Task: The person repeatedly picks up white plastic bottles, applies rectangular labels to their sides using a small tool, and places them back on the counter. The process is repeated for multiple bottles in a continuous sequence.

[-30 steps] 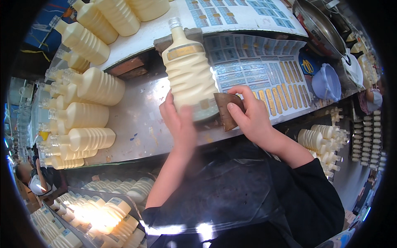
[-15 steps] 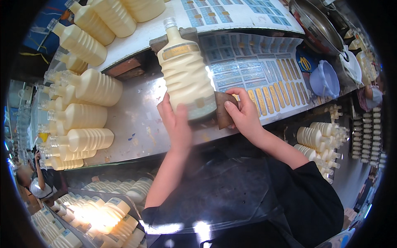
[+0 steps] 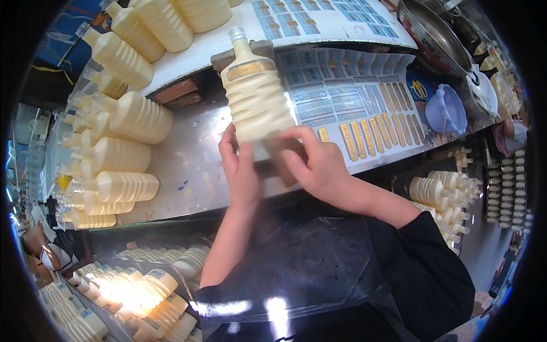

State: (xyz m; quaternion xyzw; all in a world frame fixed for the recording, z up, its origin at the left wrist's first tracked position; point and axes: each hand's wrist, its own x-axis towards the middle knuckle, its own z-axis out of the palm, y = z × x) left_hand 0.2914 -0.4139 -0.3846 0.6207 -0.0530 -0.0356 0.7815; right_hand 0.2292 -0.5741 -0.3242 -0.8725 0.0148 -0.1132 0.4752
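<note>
A cream-coloured ribbed bottle point(image 3: 256, 105) with a clear threaded neck lies in front of me, its neck end against a dark block point(image 3: 221, 60). A gold label point(image 3: 249, 69) sits across its shoulder. My left hand point(image 3: 241, 174) grips the bottle's lower left side, with the thumb in front. In my right hand point(image 3: 323, 166) is a flat brown flexible piece point(image 3: 286, 175), smeared by motion. It lies over the pale patterned band point(image 3: 260, 150) near the bottle's base. The fingers partly hide that band.
Blue and gold label sheets point(image 3: 364, 108) lie right of the bottle, more on the white shelf point(image 3: 336, 31) behind. Several cream bottles point(image 3: 128, 185) line the bench's left side. A lilac bucket point(image 3: 446, 111) and metal pan point(image 3: 437, 35) stand right. Bottle-filled crates point(image 3: 181, 279) are lower left.
My right hand has moved left with the brown piece, from beside the bottle's right edge to over its lower band. My left hand still grips the bottle, its fingers now closer in.
</note>
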